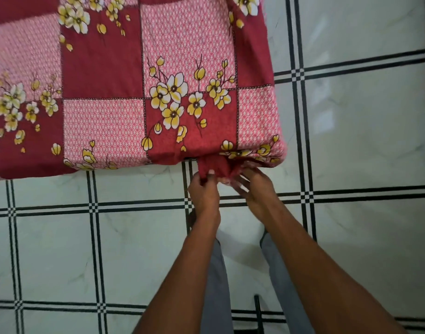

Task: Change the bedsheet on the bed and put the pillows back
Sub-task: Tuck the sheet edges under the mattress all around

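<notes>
A red and pink checked bedsheet (124, 88) with yellow and white flowers lies spread flat over the bed, filling the upper left of the view. At the bed's near edge, close to its right corner, a bunch of the sheet's hanging red fabric (212, 165) is gathered. My left hand (203, 189) pinches this bunch from below. My right hand (253, 183) holds the gathered cloth just to the right, with its fingers curled into the folds. No pillows are in view.
A white marble-look tiled floor (351, 141) with black double lines surrounds the bed on the near and right sides. My legs in grey trousers (216, 285) stand on it just in front of the bed's edge.
</notes>
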The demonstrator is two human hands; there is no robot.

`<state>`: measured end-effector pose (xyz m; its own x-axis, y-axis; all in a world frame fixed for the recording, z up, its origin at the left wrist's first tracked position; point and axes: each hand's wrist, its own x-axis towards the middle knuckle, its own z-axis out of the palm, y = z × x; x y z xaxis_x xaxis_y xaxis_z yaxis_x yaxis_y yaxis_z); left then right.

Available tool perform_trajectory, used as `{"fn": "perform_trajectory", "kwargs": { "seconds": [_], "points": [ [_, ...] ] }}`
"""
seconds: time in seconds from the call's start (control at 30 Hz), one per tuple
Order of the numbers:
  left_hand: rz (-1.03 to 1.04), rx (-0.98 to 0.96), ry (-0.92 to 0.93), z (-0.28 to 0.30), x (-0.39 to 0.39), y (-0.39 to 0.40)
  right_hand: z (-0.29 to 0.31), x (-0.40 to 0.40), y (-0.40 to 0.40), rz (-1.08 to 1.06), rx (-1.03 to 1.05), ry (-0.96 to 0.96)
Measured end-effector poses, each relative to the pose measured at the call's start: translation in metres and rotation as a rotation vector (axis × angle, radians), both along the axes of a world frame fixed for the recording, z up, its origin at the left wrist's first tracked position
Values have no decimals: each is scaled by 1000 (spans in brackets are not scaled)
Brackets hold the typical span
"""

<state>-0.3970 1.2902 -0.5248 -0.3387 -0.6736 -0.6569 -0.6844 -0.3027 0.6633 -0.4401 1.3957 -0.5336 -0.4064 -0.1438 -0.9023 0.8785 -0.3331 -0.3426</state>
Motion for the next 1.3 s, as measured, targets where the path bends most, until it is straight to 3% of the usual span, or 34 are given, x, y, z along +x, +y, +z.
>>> {"fn": "perform_trajectory", "kwargs": {
  "seconds": [0.1,0.23,0.37,0.53,0.63,0.7,0.77,0.83,0.93,1.13,1.3],
  "points": [
    [-28,10,50,19,-12,26,24,-9,3,54,-115,84],
    [-285,-86,47,29,-20,26,28,-16,-2,214,95,209],
    [-413,-35,21,25,-13,6,21,-19,-21,218,274,155],
    [-273,39,22,25,-2,1,8,-7,-24,118,266,62],
    [-63,-181,115,37,-2,0,13,-2,-17,129,373,97],
    [-67,-383,207,49,-8,-5,31,1,-11,210,505,181],
    [-160,-466,263,57,-19,-10,53,4,-7,229,621,312],
    [-256,-485,261,60,-32,-12,74,-5,-10,195,510,399],
    [-313,-554,225,53,-44,-13,85,-32,-29,145,337,278],
    [-416,-629,197,50,-46,-8,72,-42,-25,162,419,261],
    [-668,-589,185,46,-35,22,65,-29,-6,39,500,202]
  ]
}}
